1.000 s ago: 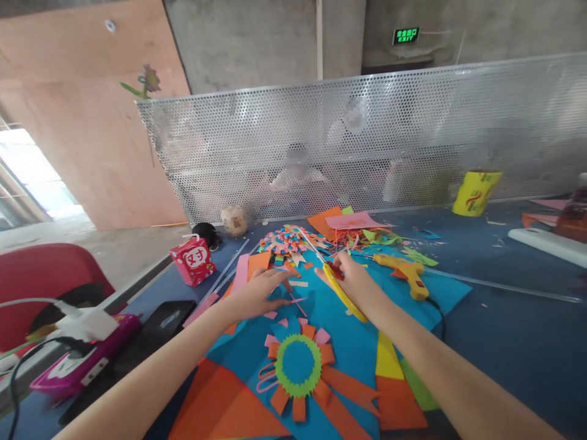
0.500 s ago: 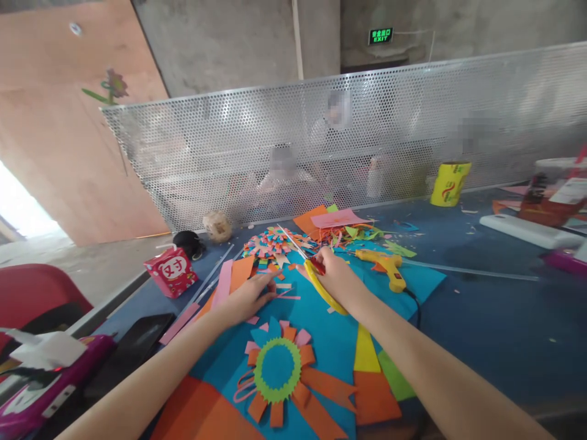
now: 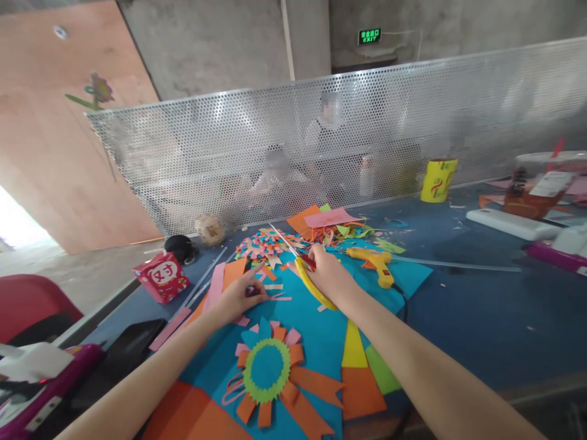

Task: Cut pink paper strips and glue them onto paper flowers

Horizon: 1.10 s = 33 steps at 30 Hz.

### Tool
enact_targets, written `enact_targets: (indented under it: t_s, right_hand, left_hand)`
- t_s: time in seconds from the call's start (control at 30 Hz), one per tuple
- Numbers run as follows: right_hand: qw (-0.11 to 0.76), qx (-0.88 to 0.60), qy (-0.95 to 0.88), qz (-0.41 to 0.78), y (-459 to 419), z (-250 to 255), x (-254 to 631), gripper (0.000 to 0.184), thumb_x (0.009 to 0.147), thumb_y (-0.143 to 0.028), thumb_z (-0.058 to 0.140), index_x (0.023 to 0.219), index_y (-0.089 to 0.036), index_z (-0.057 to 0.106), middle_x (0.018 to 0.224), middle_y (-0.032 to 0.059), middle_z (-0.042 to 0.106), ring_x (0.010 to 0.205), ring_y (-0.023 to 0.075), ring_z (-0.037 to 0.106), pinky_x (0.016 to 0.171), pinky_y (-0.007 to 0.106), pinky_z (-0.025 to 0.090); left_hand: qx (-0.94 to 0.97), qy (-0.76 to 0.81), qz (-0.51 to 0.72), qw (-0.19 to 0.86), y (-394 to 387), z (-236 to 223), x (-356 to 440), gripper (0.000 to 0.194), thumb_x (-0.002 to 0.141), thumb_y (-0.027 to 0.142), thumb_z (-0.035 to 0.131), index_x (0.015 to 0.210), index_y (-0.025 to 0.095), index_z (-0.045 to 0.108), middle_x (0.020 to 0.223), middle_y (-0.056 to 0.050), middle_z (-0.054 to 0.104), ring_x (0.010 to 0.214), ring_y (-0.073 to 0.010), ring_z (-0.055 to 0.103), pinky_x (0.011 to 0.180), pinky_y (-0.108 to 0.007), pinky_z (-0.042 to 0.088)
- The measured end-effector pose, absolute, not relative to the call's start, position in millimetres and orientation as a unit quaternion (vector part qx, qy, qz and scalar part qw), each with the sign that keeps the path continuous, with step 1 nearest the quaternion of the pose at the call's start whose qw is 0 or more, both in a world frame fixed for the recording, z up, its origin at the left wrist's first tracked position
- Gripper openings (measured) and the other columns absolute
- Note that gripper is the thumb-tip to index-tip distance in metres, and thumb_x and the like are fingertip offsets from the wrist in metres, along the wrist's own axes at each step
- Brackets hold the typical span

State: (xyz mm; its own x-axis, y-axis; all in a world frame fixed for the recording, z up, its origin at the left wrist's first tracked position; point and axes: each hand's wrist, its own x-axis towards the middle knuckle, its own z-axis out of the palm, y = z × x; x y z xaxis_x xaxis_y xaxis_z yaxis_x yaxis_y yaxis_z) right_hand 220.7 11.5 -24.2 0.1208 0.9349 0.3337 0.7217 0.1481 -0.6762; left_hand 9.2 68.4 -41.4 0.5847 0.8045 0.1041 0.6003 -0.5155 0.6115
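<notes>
My left hand rests low over the blue sheet, thumb and fingertips pinched at the end of a thin pink strip. My right hand grips scissors with yellow and red handles; their blades point away toward a fringed, multicoloured flower piece. Closer to me lies a flower with a green scalloped ring and orange, pink and blue petals. Small paper scraps are scattered between the hands.
A yellow glue gun lies right of my right hand, its cord trailing down. Pink and orange strips, a red drink box and a black phone-like slab sit left. Behind stands a perforated metal screen, with people beyond it.
My left hand has dropped slightly toward me, its fingertips now at the thin pink strip. My right hand still holds the scissors. The whole view has shifted a little.
</notes>
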Motion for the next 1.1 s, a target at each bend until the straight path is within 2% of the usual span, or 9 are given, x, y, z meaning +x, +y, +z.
enact_targets:
  t_s: [0.3, 0.53, 0.67, 0.77, 0.87, 0.97, 1.1]
  right_hand:
    - [0.408, -0.643, -0.635, 0.133, 12.8, -18.2, 227.7, 0.030, 0.073, -0.048, 0.049, 0.070, -0.022, 0.033, 0.064, 0.0013, 0.052, 0.055, 0.0166, 0.050, 0.046, 0.023, 0.028]
    - [0.445, -0.633, -0.620, 0.131, 16.3, -17.6, 233.8, 0.029, 0.073, -0.045, 0.049, 0.069, -0.022, 0.032, 0.064, 0.0000, 0.051, 0.058, 0.0161, 0.051, 0.048, 0.022, 0.030]
    - [0.476, -0.623, -0.608, 0.125, 25.0, -22.8, 240.4, 0.027, 0.074, -0.044, 0.046, 0.069, -0.023, 0.031, 0.062, -0.0024, 0.048, 0.057, 0.0148, 0.050, 0.049, 0.022, 0.032]
    - [0.491, -0.620, -0.600, 0.119, 29.6, -24.7, 244.0, 0.027, 0.075, -0.044, 0.045, 0.068, -0.023, 0.030, 0.063, -0.0026, 0.047, 0.058, 0.0147, 0.049, 0.051, 0.023, 0.033]
    - [0.494, -0.618, -0.600, 0.118, 28.9, -23.2, 244.7, 0.028, 0.074, -0.044, 0.046, 0.068, -0.023, 0.029, 0.063, -0.0027, 0.047, 0.058, 0.0147, 0.048, 0.051, 0.023, 0.032]
    - [0.489, -0.616, -0.604, 0.125, 25.6, -21.2, 242.9, 0.028, 0.073, -0.044, 0.047, 0.069, -0.023, 0.029, 0.062, -0.0028, 0.047, 0.057, 0.0152, 0.049, 0.050, 0.023, 0.031]
    - [0.481, -0.615, -0.609, 0.138, 22.5, -21.1, 240.4, 0.028, 0.073, -0.044, 0.048, 0.069, -0.023, 0.030, 0.061, -0.0024, 0.047, 0.056, 0.0152, 0.048, 0.049, 0.023, 0.030]
  left_hand:
    - [0.853, 0.427, 0.225, 0.198, 61.6, -50.2, 7.6, 0.068, 0.075, 0.030, 0.047, 0.134, 0.020, 0.014, 0.078, 0.000, 0.061, 0.073, -0.0162, 0.055, 0.072, -0.031, 0.042]
    - [0.872, 0.405, 0.220, 0.163, 60.7, -51.8, 6.1, 0.063, 0.079, 0.027, 0.043, 0.133, 0.020, 0.011, 0.079, 0.000, 0.058, 0.071, -0.0149, 0.053, 0.070, -0.030, 0.042]
    - [0.846, 0.415, 0.281, 0.181, 69.0, -47.1, 2.8, 0.060, 0.077, 0.032, 0.045, 0.130, 0.019, 0.018, 0.076, -0.001, 0.056, 0.068, -0.0156, 0.054, 0.062, -0.029, 0.043]
    - [0.826, 0.433, 0.312, 0.183, 69.5, -36.1, -1.4, 0.065, 0.075, 0.036, 0.049, 0.130, 0.019, 0.019, 0.084, -0.004, 0.061, 0.075, -0.0179, 0.057, 0.065, -0.030, 0.044]
    - [0.834, 0.461, 0.264, 0.151, 62.6, -26.5, -9.1, 0.068, 0.073, 0.039, 0.050, 0.131, 0.020, 0.021, 0.085, -0.004, 0.066, 0.072, -0.0184, 0.057, 0.065, -0.030, 0.043]
    - [0.837, 0.486, 0.207, 0.138, 54.2, -26.3, -19.2, 0.067, 0.069, 0.043, 0.054, 0.128, 0.023, 0.029, 0.089, -0.003, 0.066, 0.074, -0.0191, 0.058, 0.064, -0.029, 0.044]
    - [0.821, 0.510, 0.217, 0.139, 50.9, -35.4, -29.5, 0.064, 0.067, 0.047, 0.056, 0.123, 0.024, 0.036, 0.094, -0.003, 0.064, 0.075, -0.0193, 0.059, 0.063, -0.028, 0.045]
